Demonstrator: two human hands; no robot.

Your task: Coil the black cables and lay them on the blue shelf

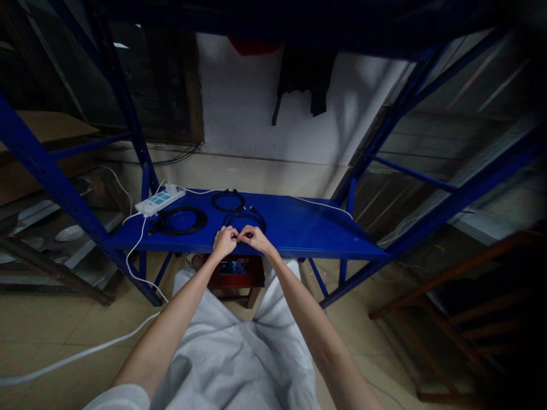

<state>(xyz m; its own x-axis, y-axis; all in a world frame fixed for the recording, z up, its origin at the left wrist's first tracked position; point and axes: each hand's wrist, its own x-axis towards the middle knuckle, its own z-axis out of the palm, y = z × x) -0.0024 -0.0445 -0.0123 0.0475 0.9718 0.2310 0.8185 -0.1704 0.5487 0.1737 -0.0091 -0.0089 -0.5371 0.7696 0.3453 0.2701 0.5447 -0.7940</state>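
Observation:
At the front edge of the blue shelf, my left hand and my right hand meet, fingertips pinched together. Between them shows part of a black cable, whose loop lies on the shelf just behind my fingers. One connector end of it rests at the loop's far side. Behind it sits a second coiled black cable. A larger black coil lies left of my left hand. My fingers hide the exact spot where the cable is gripped.
A white power strip with blue sockets stands at the shelf's left end, its white cord hanging over the front edge. Blue posts rise at both sides. Below the shelf is a red-brown stool. A wooden chair stands right.

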